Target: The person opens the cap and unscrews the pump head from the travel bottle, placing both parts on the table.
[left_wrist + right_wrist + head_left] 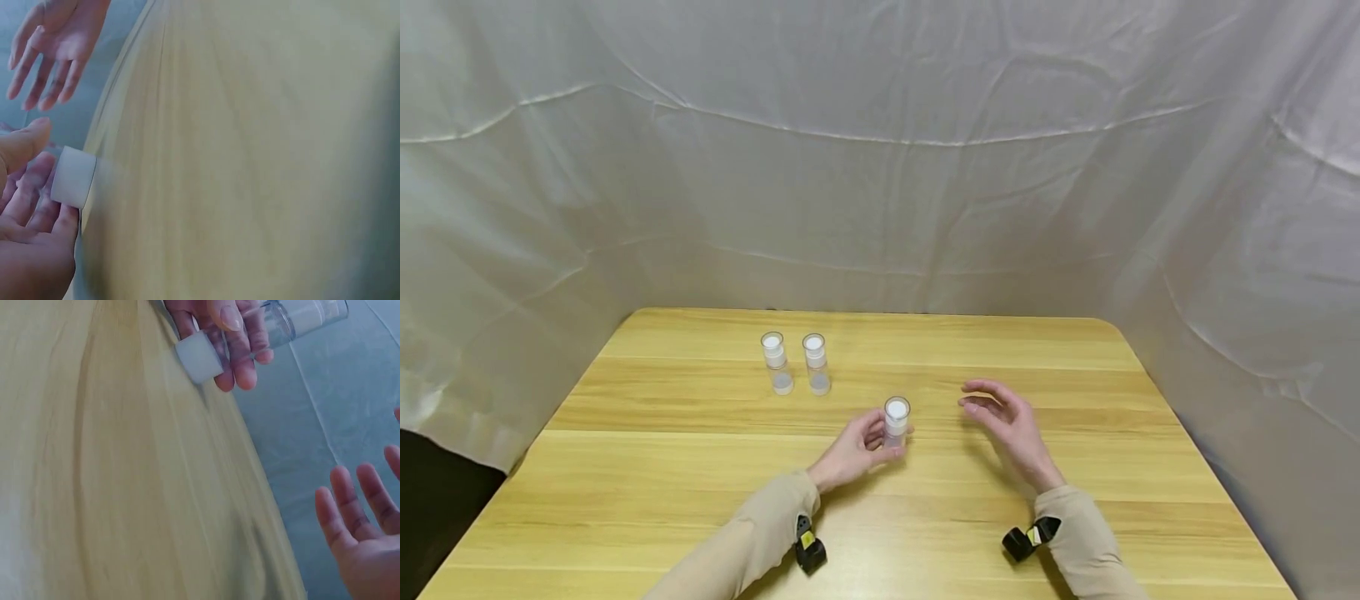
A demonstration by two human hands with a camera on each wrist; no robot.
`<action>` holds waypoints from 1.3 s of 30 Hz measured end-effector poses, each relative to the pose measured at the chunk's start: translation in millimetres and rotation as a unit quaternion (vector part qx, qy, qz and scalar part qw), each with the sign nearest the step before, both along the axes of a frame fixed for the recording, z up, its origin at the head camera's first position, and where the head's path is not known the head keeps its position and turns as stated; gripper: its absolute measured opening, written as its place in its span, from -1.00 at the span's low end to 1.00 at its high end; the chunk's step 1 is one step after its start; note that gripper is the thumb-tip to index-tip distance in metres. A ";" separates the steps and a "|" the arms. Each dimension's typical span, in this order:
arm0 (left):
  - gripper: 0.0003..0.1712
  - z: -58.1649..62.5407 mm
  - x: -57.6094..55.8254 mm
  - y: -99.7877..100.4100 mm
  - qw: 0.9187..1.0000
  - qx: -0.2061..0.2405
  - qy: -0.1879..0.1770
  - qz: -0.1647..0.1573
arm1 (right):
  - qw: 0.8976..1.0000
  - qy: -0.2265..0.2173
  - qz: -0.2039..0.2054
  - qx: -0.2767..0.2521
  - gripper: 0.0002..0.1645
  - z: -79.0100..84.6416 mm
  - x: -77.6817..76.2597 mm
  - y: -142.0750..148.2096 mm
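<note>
A small clear bottle (896, 421) stands nearly upright in my left hand (852, 452), near the middle of the table. The thumb and fingers grip its lower body, and its white top shows through a clear cap. In the right wrist view the white base (199, 357) juts out below the fingers of that hand. My right hand (1011, 429) is held above the table to the right, apart from the bottle, fingers loosely bent and holding nothing. Two similar bottles, a left one (777, 363) and a right one (816, 365), stand side by side farther back on the left.
The wooden table (625, 483) has rounded back corners. A pale cloth curtain (880, 208) hangs behind it and along both sides. Each wrist carries a black strapped device, one on the left sleeve (808, 546) and one on the right sleeve (1030, 537).
</note>
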State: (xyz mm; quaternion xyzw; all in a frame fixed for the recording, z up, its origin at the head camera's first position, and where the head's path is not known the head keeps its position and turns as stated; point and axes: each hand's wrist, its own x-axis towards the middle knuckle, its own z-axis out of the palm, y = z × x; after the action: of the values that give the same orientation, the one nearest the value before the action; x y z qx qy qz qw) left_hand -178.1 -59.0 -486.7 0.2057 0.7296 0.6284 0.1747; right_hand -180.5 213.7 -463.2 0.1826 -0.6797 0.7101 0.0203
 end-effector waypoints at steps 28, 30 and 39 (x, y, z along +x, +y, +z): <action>-0.36 0.4 2.4 -0.9 0.999 0.011 -0.003 -0.044 | 0.987 0.078 0.138 0.020 -0.33 15.3 5.5 -42.4; -0.36 0.0 2.5 -0.7 0.999 0.011 -0.003 -0.042 | 0.986 0.092 0.138 0.025 -0.35 15.1 4.7 -44.6; -0.33 0.9 3.3 0.3 0.999 0.011 -0.005 -0.032 | 0.983 0.129 0.129 0.028 -0.38 12.9 3.1 -52.9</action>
State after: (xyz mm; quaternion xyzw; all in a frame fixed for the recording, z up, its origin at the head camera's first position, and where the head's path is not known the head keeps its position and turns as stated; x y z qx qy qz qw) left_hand -174.8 -58.7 -485.8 0.2279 0.7148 0.6313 0.1966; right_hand -177.4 160.8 -450.3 0.3592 -0.6616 0.6581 0.0114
